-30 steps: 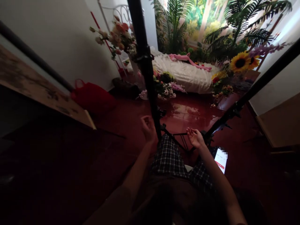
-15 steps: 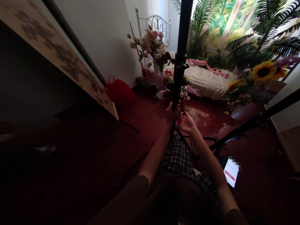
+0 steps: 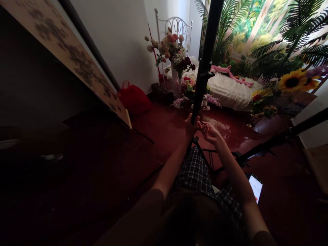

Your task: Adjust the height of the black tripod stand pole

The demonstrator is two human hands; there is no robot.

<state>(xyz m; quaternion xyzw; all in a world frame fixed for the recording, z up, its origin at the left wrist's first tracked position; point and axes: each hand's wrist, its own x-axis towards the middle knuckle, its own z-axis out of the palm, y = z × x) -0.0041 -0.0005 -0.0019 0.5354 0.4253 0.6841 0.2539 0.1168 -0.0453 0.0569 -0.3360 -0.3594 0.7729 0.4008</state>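
Note:
A black telescopic stand [image 3: 206, 61] leans slightly, rising from between my knees past the top edge. My left hand [image 3: 191, 125] is closed around its lower tube. Close beside it, my right hand [image 3: 210, 132] has its fingers bent in a loose pinch at the side of the tube. Whatever small part lies between those fingertips is too dark to make out. A clamp joint [image 3: 206, 73] with a lever sits higher on the tube. Below my hands, thin black legs [image 3: 203, 159] spread near my checked clothing [image 3: 196, 171].
A second black stand [image 3: 289, 135] slants at right, beside a lit phone [image 3: 256, 188]. Ahead are a white-covered bed [image 3: 228, 90], vases of flowers [image 3: 171, 48], sunflowers [image 3: 292, 82] and palm leaves [image 3: 292, 37]. A red bag [image 3: 134, 99] and a patterned panel [image 3: 77, 61] stand left.
The stand's top tilts a little further right. My right hand has shifted slightly right and its fingers look looser. My left hand keeps its hold. The whole view has shifted slightly.

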